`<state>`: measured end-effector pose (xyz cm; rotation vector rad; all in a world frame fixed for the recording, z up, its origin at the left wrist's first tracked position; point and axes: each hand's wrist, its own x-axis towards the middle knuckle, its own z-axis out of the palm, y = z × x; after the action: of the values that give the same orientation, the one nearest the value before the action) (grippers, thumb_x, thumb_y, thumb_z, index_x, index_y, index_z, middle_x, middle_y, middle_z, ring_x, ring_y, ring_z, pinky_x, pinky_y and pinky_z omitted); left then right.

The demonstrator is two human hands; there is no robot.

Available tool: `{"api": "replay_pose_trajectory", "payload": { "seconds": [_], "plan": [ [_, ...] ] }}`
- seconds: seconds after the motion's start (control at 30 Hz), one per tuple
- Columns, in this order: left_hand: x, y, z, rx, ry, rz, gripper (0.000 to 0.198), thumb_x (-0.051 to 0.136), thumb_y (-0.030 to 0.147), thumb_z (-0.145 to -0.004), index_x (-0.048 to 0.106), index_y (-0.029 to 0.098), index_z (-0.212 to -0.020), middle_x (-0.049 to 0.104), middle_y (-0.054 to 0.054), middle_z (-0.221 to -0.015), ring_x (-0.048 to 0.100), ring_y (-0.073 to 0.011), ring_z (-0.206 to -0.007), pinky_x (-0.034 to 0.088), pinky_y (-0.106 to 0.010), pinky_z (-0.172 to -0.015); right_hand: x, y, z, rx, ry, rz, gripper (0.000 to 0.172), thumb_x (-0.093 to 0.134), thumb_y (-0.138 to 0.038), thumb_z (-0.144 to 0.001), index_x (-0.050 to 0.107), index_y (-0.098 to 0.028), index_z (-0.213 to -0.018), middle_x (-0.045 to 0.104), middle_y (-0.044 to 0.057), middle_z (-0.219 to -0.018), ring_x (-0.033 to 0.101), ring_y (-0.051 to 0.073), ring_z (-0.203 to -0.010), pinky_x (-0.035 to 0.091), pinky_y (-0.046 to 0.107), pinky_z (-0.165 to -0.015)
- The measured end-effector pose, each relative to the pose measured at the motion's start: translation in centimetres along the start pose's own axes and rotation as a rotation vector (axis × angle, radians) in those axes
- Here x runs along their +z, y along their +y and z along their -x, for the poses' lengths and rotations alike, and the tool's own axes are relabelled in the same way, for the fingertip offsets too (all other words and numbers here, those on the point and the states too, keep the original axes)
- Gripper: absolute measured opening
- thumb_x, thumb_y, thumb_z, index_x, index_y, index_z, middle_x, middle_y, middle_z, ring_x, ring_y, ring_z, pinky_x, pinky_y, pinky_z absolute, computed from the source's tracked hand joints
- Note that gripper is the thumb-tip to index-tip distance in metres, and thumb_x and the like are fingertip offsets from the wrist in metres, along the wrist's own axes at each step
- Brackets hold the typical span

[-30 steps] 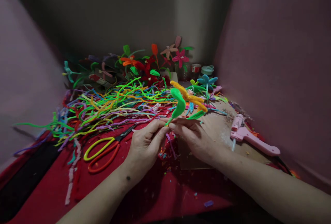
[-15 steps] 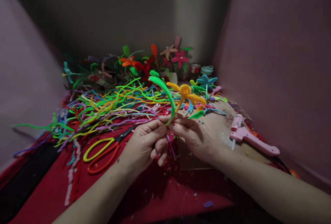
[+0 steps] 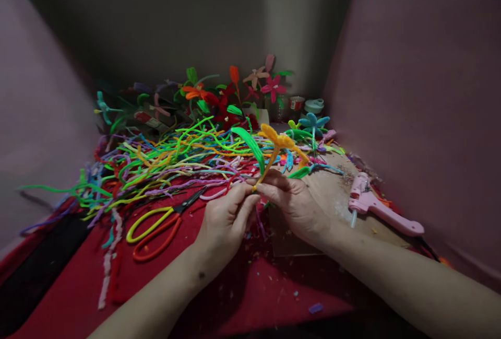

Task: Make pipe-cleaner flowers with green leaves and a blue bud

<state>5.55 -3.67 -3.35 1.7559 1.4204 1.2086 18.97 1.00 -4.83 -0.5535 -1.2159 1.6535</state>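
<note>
Both hands pinch a fuzzy yellow pipe-cleaner flower [image 3: 282, 142] above the red table [image 3: 242, 287]: left hand [image 3: 226, 220] and right hand [image 3: 294, 204] fingers closed on its stem, green leaf [image 3: 248, 144] curling off.

Pipe-cleaner heap [image 3: 168, 164] ahead, scissors [image 3: 156, 229] left.

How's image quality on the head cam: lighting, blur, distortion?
Head view: dim, walls murky and vignetted; the pile of coloured pipe cleaners is brightest. Wide-angle stretch at the edges. Left hand and right hand sharp enough; the red tablecloth falls into shadow.
</note>
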Motion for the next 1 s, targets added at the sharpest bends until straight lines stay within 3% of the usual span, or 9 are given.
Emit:
{"api": "replay_pose_trajectory", "payload": {
  "seconds": [0.1,0.3,0.53,0.83,1.0],
  "plan": [
    [-0.1,-0.2,0.0,0.027,0.02,-0.061,0.014,0.049,0.025,-0.085,0.06,0.018,-0.079,0.05,0.005,-0.052,0.045,-0.0065,-0.045,0.036,-0.018,-0.048,0.1,-0.1,0.0,0.0,-0.014,0.059,0.006,0.066,-0.025,-0.073,0.071,-0.022,-0.071,0.064,-0.002,-0.073,0.057,0.013,-0.076,0.043,0.031,-0.085],
    [-0.5,0.7,-0.3,-0.247,-0.081,0.303,0.018,0.051,0.031,-0.085,0.055,0.017,-0.075,0.049,0.006,-0.048,0.041,-0.0052,-0.037,0.034,-0.017,-0.04,-0.3,0.2,-0.1,0.018,-0.113,-0.015,0.015,0.063,-0.035,-0.079,0.071,-0.026,-0.087,0.068,-0.002,-0.085,0.06,0.013,-0.084,0.042,0.032,-0.091],
    [-0.7,0.5,-0.5,-0.362,-0.166,0.609,0.019,0.057,0.033,-0.082,0.054,0.017,-0.072,0.047,0.007,-0.046,0.037,-0.0035,-0.034,0.032,-0.015,-0.036,-0.7,0.3,-0.4,-0.035,-0.111,0.082,0.018,0.062,-0.031,-0.08,0.072,-0.029,-0.095,0.07,-0.001,-0.091,0.061,0.015,-0.092,0.042,0.033,-0.094],
    [-0.4,0.4,-0.6,-0.418,-0.212,0.84,0.016,0.057,0.029,-0.081,0.056,0.016,-0.073,0.04,0.009,-0.041,0.027,-0.0021,-0.029,0.034,-0.015,-0.029,-0.6,-0.2,-0.3,-0.047,-0.151,0.131,0.024,0.06,-0.03,-0.081,0.069,-0.027,-0.104,0.07,0.001,-0.101,0.061,0.017,-0.097,0.04,0.037,-0.097],
    [-0.4,0.0,-0.7,-0.428,-0.257,0.873,0.017,0.056,0.029,-0.082,0.057,0.015,-0.073,0.038,0.009,-0.041,0.024,-0.0016,-0.029,0.033,-0.014,-0.029,-0.7,-0.1,-0.3,-0.019,-0.153,0.157,0.027,0.059,-0.032,-0.081,0.069,-0.026,-0.106,0.071,0.001,-0.095,0.061,0.019,-0.096,0.039,0.039,-0.097]
  ]
}}
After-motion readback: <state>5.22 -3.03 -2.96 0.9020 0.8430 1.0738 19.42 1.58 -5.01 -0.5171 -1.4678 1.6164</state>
